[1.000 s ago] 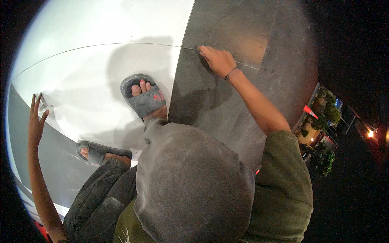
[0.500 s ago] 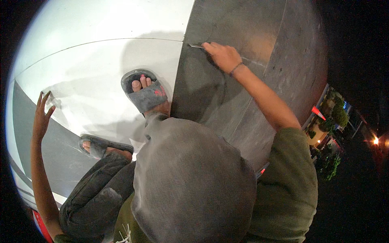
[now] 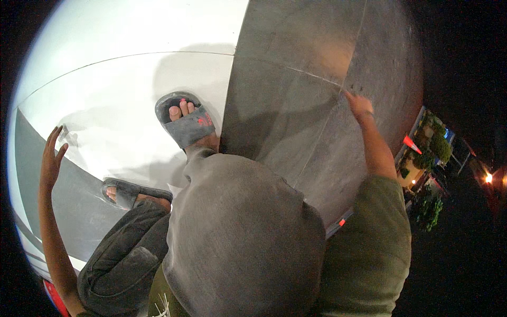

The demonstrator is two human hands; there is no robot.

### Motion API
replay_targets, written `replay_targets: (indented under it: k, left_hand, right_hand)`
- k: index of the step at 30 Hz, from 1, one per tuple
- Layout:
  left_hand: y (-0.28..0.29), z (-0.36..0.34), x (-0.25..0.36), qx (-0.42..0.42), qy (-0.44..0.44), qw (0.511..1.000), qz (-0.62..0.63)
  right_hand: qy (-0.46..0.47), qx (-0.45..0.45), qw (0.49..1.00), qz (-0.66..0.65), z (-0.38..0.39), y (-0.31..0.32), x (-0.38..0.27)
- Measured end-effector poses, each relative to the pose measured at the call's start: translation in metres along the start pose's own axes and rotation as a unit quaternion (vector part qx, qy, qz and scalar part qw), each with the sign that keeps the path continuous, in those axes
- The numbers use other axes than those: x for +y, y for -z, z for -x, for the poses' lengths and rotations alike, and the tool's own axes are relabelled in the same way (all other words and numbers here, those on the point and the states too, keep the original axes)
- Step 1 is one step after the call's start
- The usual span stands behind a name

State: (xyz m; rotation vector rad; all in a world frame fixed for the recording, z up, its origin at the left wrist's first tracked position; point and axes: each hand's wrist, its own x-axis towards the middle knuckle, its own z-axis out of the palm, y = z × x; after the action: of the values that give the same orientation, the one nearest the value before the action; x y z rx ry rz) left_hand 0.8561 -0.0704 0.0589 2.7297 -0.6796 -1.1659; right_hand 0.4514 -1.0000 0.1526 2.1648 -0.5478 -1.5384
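My left hand [image 3: 52, 152] is at the left, fingers open, their tips at the white surface [image 3: 100, 79] near its curved border with a grey band [image 3: 60, 211]. My right hand [image 3: 358, 104] is at the right on the dark grey surface [image 3: 274, 105], fingers closed at the point where a thin pale seam meets another line; what they hold is hidden. My two dark slide sandals, one [image 3: 187, 132] pointing forward and one [image 3: 127, 195] sideways, rest on the white part. My grey trousered knee [image 3: 243, 227] fills the lower middle, covering part of the surface.
Beyond the surface's right edge, in the dark, are an orange-red traffic cone [image 3: 411, 145], shrubs [image 3: 438, 148] and a bright lamp [image 3: 488, 178]. Another small red-tipped object [image 3: 340, 223] shows beside my right sleeve. A red shape [image 3: 55, 296] is at the lower left rim.
My right hand has moved right along the seam, away from the white border; the thin metal piece visible in it half a second ago is now out of sight. My left hand has barely moved.
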Motion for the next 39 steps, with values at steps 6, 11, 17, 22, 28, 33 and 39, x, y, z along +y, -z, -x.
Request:
replay_targets:
  k: [6,11,17,22,28,33,39]
  left_hand:
    - [-0.025,-0.001,-0.014,0.079,-0.032,0.996,-0.003]
    - [-0.018,0.004,-0.013,0.053,-0.02,0.998,-0.029]
    - [-0.021,-0.018,0.009,0.065,-0.031,0.997,0.002]
    - [-0.022,-0.012,0.011,0.059,-0.029,0.998,-0.005]
    - [-0.025,-0.012,0.005,0.074,-0.058,0.996,0.006]
    - [-0.023,-0.013,0.014,0.055,-0.059,0.997,0.003]
    - [-0.029,-0.015,0.006,0.084,-0.064,0.994,0.003]
  right_hand:
    - [-0.138,0.219,0.942,-0.213,0.023,-0.071,0.028]
    - [-0.145,0.167,0.68,-0.699,0.024,-0.024,-0.136]
    - [-0.032,0.28,0.824,-0.492,0.039,-0.015,-0.211]
    - [-0.052,0.216,0.851,-0.475,0.039,0.052,-0.206]
    - [-0.095,0.212,0.838,-0.494,0.048,0.051,-0.225]
    - [-0.127,0.192,0.85,-0.475,0.06,0.055,-0.245]
    - [-0.12,0.24,0.826,-0.496,0.044,0.074,-0.248]
